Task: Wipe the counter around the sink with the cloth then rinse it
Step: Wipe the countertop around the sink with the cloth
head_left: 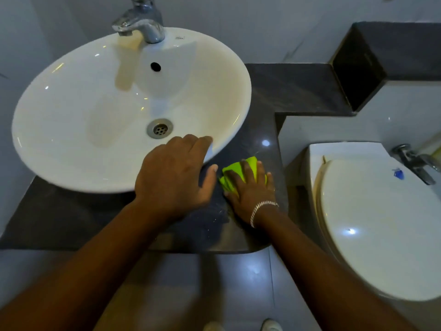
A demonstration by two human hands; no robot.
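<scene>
step: wiping, rinse not yet done | right hand (250, 194) flat, fingers spread, pressing green cloth (250, 163) onto dark desk (286, 91) just beside white basin (247, 96) (spreads pressure) | left hand (174, 177) relaxed, grasping nothing, resting on basin rim, likely bracing

Bright lime-green cloth (250, 164), plain. Glossy white sink (71, 103), with a black overflow hole (155, 66) and a silver drain (160, 128). Chrome tap (143, 20) — silver-grey, shiny. Dark charcoal counter (293, 91), faintly streaked, flecked with paler specks toward the front edge. Pale grey-white wall (262, 20). White toilet lid (381, 223), cream along its rim, with a small blue mark (398, 173). Silver chain bracelet (259, 209). Grey floor tiles (238, 283) with thin darker joints — white shoes (272, 325) at the bottom edge.
</scene>
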